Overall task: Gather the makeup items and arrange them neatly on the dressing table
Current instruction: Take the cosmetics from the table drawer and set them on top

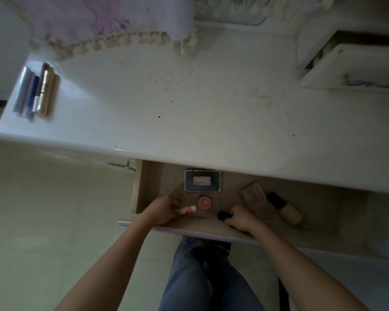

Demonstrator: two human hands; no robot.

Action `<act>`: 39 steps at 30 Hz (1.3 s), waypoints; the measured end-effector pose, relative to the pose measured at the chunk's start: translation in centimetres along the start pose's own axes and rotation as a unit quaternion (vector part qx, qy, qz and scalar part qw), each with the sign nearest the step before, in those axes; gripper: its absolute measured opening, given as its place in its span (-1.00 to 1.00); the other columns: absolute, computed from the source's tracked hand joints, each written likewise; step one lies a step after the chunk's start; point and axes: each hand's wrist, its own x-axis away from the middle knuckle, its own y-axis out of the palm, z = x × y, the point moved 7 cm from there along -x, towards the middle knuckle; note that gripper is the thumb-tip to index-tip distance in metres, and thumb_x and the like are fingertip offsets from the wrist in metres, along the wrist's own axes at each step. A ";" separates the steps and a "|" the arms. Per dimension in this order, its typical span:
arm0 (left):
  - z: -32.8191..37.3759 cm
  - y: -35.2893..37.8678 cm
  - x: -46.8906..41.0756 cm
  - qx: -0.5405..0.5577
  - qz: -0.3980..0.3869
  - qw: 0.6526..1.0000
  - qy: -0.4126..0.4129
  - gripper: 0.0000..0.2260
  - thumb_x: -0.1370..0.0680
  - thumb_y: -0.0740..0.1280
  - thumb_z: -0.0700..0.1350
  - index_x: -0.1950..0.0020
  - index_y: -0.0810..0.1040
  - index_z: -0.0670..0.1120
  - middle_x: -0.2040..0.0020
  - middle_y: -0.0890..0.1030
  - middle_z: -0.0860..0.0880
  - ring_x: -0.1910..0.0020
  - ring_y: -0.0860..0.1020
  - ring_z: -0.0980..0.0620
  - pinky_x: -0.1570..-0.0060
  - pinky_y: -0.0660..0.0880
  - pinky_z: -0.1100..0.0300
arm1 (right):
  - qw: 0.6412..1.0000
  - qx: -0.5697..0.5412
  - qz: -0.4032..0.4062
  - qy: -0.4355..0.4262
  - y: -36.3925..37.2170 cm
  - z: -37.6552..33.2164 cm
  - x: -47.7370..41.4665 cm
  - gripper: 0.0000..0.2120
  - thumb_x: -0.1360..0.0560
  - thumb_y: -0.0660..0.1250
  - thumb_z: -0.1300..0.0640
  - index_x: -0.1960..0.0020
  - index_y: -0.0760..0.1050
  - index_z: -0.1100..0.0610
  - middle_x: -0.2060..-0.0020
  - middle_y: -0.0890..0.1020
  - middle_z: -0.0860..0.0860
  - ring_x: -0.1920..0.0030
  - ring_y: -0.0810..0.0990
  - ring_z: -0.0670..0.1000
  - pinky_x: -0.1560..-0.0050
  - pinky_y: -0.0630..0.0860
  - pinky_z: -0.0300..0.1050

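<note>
An open wooden drawer (pixel 148 176) sits under the white dressing table (pixel 189 108). My left hand (pixel 162 209) is closed around a small pink tube (pixel 188 209) inside the drawer. My right hand (pixel 240 217) grips a dark blue item (pixel 223 215). Between my hands lies a round red compact (pixel 204 203). Behind it rests a dark rectangular palette (pixel 203 180). To the right lie a brownish palette (pixel 253 195) and a beige bottle with a black cap (pixel 285 208). Several tubes, gold and silver-blue (pixel 37 90), lie side by side at the table's left end.
A fringed cloth (pixel 112 23) hangs over the table's back. At the back right a small white drawer (pixel 350 70) stands pulled out. Below the drawer front are my legs in jeans (pixel 202 272), with pale floor tiles (pixel 43 221) to the left.
</note>
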 end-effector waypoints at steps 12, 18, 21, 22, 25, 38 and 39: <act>2.1 -1.4 6.4 0.260 0.231 0.936 0.050 -0.92 -0.52 0.30 -0.15 0.16 0.54 -0.09 0.37 0.48 0.03 0.39 0.41 0.15 0.42 0.34 0.44 | 0.968 -0.168 0.186 -0.032 -3.2 1.5 8.0 -0.88 -0.49 0.26 0.28 0.07 0.51 0.34 0.26 0.49 0.15 0.29 0.41 -0.05 0.38 0.20 -0.24; 3.6 -1.9 10.5 0.318 0.285 0.903 0.056 -0.95 -0.48 0.34 -0.22 0.17 0.57 -0.15 0.25 0.59 -0.15 0.33 0.46 0.09 0.34 0.33 0.33 | 0.954 -0.174 0.237 -0.052 -6.1 1.4 12.7 -0.68 -0.48 0.33 0.17 -0.20 0.44 0.25 -0.09 0.55 0.13 0.03 0.45 -0.02 0.27 0.36 -0.34; 4.2 -2.1 13.4 0.336 0.321 0.882 0.072 -0.82 -0.47 0.34 -0.27 0.25 0.51 -0.01 0.30 0.56 -0.04 0.33 0.48 0.11 0.34 0.34 0.35 | 0.954 -0.164 0.235 -0.088 -6.9 0.8 14.7 -0.69 -0.47 0.34 0.16 -0.17 0.44 0.23 -0.10 0.55 0.13 0.06 0.44 -0.04 0.39 0.30 -0.38; 4.4 -1.9 14.4 0.348 0.336 0.872 0.074 -0.80 -0.47 0.34 -0.28 0.26 0.50 0.01 0.31 0.55 -0.02 0.33 0.48 0.11 0.34 0.35 0.34 | 0.954 -0.163 0.233 -0.100 -7.1 0.7 15.3 -0.68 -0.46 0.35 0.16 -0.17 0.44 0.23 -0.10 0.55 0.13 0.05 0.45 -0.03 0.32 0.33 -0.30; 5.0 -0.8 17.1 0.384 0.375 0.841 0.075 -0.80 -0.48 0.32 -0.31 0.24 0.51 -0.02 0.32 0.55 -0.02 0.34 0.48 0.09 0.35 0.36 0.32 | 0.953 -0.148 0.225 -0.137 -7.7 0.6 17.2 -0.70 -0.44 0.38 0.18 -0.13 0.43 0.22 -0.03 0.55 0.10 0.04 0.47 -0.02 0.11 0.36 -0.19; 0.5 4.0 28.3 0.453 0.519 0.724 0.031 -0.84 -0.46 0.36 -0.27 0.27 0.54 -0.05 0.32 0.57 -0.05 0.31 0.49 0.01 0.31 0.40 0.23 | 0.937 -0.053 0.160 -0.308 -4.6 -6.6 23.8 -0.74 -0.37 0.43 0.18 0.00 0.42 0.10 0.16 0.52 -0.05 0.20 0.49 -0.14 0.25 0.44 -0.27; -0.4 3.9 29.3 0.456 0.532 0.712 0.026 -0.83 -0.46 0.37 -0.28 0.28 0.54 -0.05 0.32 0.57 -0.04 0.31 0.49 0.03 0.31 0.41 0.24 | 0.935 -0.049 0.147 -0.319 -4.0 -7.6 24.2 -0.75 -0.39 0.41 0.19 -0.01 0.42 0.11 0.19 0.50 -0.07 0.23 0.46 -0.17 0.32 0.39 -0.32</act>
